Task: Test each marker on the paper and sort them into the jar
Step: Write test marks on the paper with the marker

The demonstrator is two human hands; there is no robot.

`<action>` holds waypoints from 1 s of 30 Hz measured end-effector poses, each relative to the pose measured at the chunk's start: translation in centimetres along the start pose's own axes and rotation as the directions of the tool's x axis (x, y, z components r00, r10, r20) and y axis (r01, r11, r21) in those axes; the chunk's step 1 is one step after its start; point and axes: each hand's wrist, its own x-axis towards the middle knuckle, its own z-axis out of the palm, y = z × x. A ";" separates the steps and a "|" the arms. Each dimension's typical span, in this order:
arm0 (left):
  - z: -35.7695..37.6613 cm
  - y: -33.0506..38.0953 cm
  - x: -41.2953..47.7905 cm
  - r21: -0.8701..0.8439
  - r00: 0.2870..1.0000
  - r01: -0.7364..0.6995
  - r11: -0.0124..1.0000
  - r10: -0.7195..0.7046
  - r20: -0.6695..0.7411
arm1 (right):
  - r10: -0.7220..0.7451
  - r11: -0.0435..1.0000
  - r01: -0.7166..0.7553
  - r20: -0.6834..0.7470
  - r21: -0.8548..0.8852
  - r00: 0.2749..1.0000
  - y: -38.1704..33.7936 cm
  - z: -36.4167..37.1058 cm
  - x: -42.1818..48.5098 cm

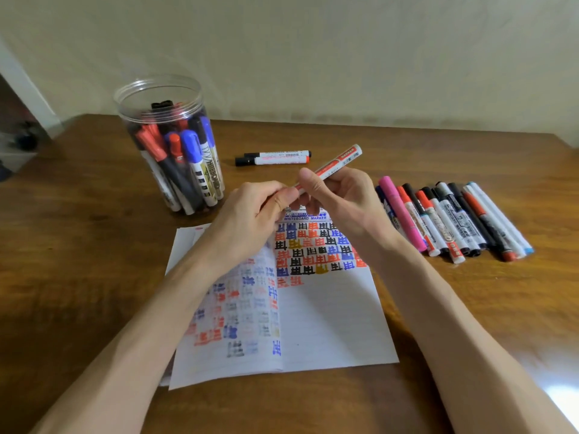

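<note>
A white marker with red print (pixel 340 160) is held slanted above the paper (pixel 329 314). My right hand (pixel 341 198) grips its barrel. My left hand (pixel 250 211) pinches its lower end, where the cap is hidden by my fingers. The paper lies open in front of me, covered in red, blue, black and yellow test marks. A clear plastic jar (pixel 170 142) stands at the back left, holding several red, blue and black markers. A row of several markers (pixel 451 220) lies on the table to the right of my hands.
Two markers (pixel 272 158) lie side by side behind my hands, near the middle of the wooden table (pixel 78 245). A wall runs along the table's far edge. A printed whiteboard-marker label (pixel 305 216) shows at the top of the paper.
</note>
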 end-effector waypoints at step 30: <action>0.9 0.0 -0.4 0.616 0.996 -0.072 0.784 0.085 0.008 | 0.138 0.990 -0.134 -0.178 0.032 0.974 -0.1 1.6 -0.6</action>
